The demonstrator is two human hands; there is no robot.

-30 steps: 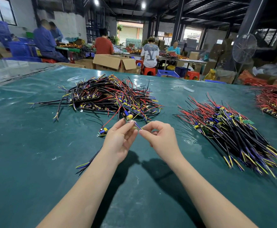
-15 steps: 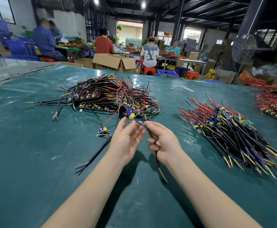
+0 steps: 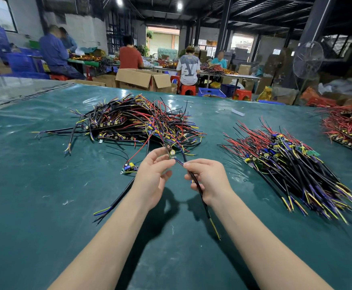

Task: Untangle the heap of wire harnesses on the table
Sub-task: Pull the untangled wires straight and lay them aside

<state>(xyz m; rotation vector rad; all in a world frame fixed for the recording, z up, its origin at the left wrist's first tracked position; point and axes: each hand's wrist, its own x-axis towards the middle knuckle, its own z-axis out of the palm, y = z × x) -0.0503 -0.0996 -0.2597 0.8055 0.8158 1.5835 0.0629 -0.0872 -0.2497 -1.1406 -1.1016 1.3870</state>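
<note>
Green matting covers the table (image 3: 45, 185), and on it the work looks about half done. The heap (image 3: 137, 122) of tangled harnesses lies at the far side, ahead of the hands and a little to the left. It is large, and its black, red and yellow wires cross in all directions. To the right, well apart from it, lies a pile (image 3: 292, 164) in which the harnesses run side by side in one direction. I judge that these are the ones already freed. The two lots seem to be of similar size.

One harness (image 3: 207, 209) is in work now. The left hand (image 3: 152, 178) pinches its small board end with the fingertips, just beside the near edge of the heap. The right hand (image 3: 208, 178) is curled round its black cable, which runs out below the hand toward the person. Whether its thin wires are caught in the heap, I cannot tell.

A single harness (image 3: 129, 167) lies alone on the table, near the left hand, free of the heap but not placed with the pile. At the far right edge there is a red bundle (image 3: 346, 126); if it belongs to this task is not clear.

What is left, in my judgement: to free this harness, lay it on the pile, and then take the heap piece by piece.
</note>
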